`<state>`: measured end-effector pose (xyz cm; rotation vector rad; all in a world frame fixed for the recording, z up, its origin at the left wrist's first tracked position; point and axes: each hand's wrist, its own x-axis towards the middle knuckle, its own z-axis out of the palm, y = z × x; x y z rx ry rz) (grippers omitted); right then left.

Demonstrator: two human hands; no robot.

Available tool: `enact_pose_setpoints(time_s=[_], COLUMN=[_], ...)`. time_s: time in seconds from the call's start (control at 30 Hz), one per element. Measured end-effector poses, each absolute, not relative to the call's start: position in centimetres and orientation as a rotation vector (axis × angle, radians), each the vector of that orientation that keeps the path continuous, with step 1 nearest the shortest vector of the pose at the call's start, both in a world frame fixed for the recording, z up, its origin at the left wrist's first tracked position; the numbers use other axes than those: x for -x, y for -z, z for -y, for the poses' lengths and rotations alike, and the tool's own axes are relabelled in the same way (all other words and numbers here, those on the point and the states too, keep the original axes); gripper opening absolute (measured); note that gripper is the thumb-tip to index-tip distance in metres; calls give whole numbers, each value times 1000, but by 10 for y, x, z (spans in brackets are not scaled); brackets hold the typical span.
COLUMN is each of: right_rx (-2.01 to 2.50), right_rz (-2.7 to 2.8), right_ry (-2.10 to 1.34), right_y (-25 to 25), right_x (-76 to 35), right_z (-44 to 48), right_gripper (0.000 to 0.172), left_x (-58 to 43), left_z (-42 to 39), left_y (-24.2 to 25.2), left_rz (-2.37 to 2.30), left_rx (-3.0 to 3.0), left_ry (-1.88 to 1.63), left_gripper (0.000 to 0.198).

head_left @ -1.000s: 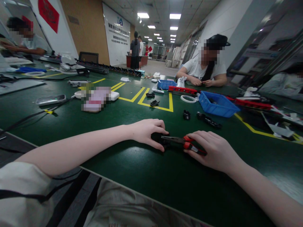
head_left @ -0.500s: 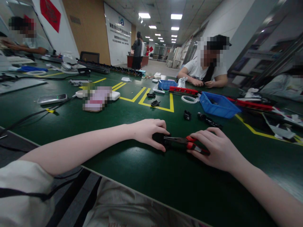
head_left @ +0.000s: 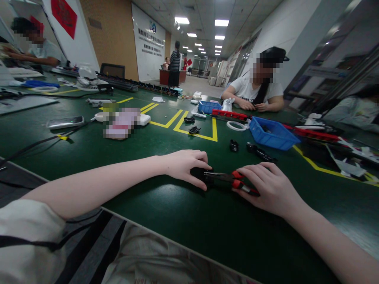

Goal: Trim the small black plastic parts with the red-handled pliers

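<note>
My left hand (head_left: 185, 166) rests on the green table (head_left: 183, 221) with its fingers curled round a small black part (head_left: 197, 173). My right hand (head_left: 268, 188) grips the red-and-black handles of a pair of pliers (head_left: 233, 181). The pliers lie low over the table, and their jaws point left into the black part. Both hands sit close together at the middle of the view.
Loose black parts (head_left: 233, 145) and a longer black piece (head_left: 262, 153) lie beyond my hands. A blue bin (head_left: 271, 134), a white tape ring (head_left: 236, 125) and yellow floor-style markings (head_left: 195, 134) lie farther back. A person in white (head_left: 256, 92) works across the table. Cables (head_left: 35, 146) run at left.
Both hands hold almost the same place; the right hand with the pliers has shifted slightly. The view has tilted a little.
</note>
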<state>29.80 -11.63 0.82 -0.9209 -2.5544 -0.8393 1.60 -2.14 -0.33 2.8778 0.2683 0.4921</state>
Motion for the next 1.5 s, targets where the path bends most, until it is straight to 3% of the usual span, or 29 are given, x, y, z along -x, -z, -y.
enact_pose_setpoints(time_s=[0.37,0.63,1.5], right_rx=[1132,1187,1118], right_rz=[2587,2608,2578], right_ry=[378,258,495], right_y=[-8,-8,-8], right_x=[-300,-301,-304], right_z=[116,116,117], right_gripper=[29,29,35], left_x=[-16,-16,-16], left_z=[23,25,25], left_y=[5,5,4], left_rz=[-263,-236,-234], left_rx=[-2903,-2897,-2829], left_ry=[-509,-507,-529], left_gripper=[61,52,44])
